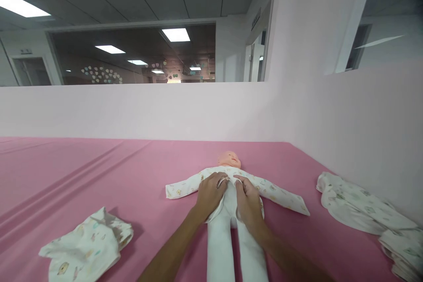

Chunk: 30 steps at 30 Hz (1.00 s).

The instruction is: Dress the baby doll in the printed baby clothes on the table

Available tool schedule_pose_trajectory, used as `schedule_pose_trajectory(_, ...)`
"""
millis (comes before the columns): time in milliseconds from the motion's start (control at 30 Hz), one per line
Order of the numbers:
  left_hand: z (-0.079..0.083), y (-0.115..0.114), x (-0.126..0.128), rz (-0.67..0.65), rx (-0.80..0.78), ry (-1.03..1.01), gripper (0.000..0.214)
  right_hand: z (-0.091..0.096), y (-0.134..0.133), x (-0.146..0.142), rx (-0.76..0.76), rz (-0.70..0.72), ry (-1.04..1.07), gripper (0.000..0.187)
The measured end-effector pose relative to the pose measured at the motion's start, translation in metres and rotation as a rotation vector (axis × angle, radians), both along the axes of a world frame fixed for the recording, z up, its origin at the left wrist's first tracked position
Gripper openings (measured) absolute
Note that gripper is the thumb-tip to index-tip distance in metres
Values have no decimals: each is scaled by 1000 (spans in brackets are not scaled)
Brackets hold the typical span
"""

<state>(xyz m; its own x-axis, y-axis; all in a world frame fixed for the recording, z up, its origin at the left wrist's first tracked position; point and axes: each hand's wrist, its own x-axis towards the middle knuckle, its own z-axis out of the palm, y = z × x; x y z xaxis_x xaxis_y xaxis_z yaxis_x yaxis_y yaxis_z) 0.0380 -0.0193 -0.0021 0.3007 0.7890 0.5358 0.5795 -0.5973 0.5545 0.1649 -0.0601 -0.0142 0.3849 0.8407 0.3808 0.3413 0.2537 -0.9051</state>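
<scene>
A baby doll (228, 159) lies on its back on a pink sheet, its head away from me and turned to the right. It wears a white long-sleeved baby shirt (277, 193) with small printed figures, the sleeves spread out sideways. White cloth covers its legs (220, 246), which point toward me. Over the doll's chest, my left hand (212, 192) pinches the left front edge of the shirt. My right hand (247, 200) grips the right front edge, thumb and fingers bent on the fabric. Between the hands, the front shows plain white cloth.
A crumpled printed white garment (87, 246) lies at the front left on the pink sheet (148, 176). More folded printed clothes (360, 207) lie along the right wall. A low white wall (139, 112) with a window above it stands behind.
</scene>
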Motion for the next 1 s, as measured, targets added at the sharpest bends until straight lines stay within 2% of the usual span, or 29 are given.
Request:
schedule_pose_trajectory(433, -2, 0, -1, 23, 55, 42, 28, -5, 2, 0, 27, 32, 11, 34)
schedule_pose_trajectory(733, -2, -1, 0, 39, 20, 10, 21, -1, -1, 0, 49, 5, -48, 34)
schedule_pose_trajectory(1000, -6, -1, 2, 116, 112, 181, 23, 1, -4, -9, 25, 151, 66, 32)
